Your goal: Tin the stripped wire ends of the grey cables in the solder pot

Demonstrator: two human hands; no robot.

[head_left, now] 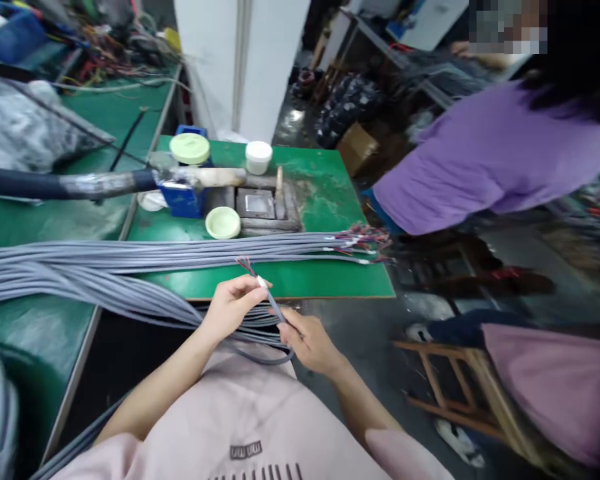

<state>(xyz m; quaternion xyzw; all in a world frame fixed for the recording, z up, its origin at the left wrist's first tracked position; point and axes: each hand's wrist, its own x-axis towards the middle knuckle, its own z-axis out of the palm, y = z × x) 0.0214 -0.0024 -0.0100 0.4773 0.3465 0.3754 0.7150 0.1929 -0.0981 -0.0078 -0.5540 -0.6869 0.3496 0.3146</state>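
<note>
Between my two hands is one grey cable [275, 305], its stripped end pointing up and away from me. Thin coloured wires [245, 265] fan out of that end, above a white band [262, 283]. My left hand [233, 305] pinches the cable at the white band. Lower down, my right hand [307, 339] has its fingers closed round the grey jacket. Just beyond my hands, a bundle of grey cables [205, 253] lies across the green table, with bare coloured wire ends [365, 237] at the right. More grey cables [150, 300] droop over the table edge towards my lap.
Behind the cables sit a metal solder pot [260, 203], a pale green dish [223, 223], a white tub [259, 157] and a blue box [185, 200] beneath a duct hose [100, 183]. A person in purple [470, 160] is at right, near a wooden stool [445, 380].
</note>
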